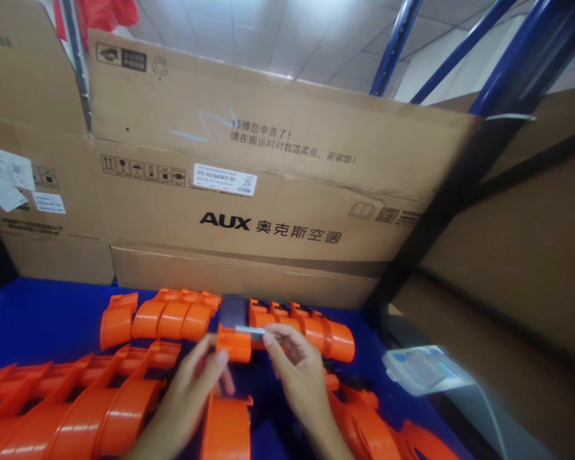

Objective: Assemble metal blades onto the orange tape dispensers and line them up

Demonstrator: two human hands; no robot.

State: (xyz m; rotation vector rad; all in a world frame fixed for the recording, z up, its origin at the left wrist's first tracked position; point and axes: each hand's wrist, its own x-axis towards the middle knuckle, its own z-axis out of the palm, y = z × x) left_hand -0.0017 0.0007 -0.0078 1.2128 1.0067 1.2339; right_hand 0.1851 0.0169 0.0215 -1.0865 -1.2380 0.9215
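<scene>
My left hand (199, 370) grips an orange curved plastic part (234, 347) at its left side, thumb in front. A thin pale strip (248, 330) lies along the top of that part. My right hand (297, 367) pinches the strip's right end between thumb and fingers; whether it is metal or plastic, I cannot tell. Just behind them stands a dark block-like object (234, 311). Below my hands, another orange part (227, 428) rests near the front.
Rows of similar orange parts lie at the left (76, 415), back left (172, 316), back right (316, 332) and front right (364, 421) on the blue surface (52, 306). Cardboard (268, 255) walls the back. A clear plastic case (424, 369) sits right, by a dark post (402, 255).
</scene>
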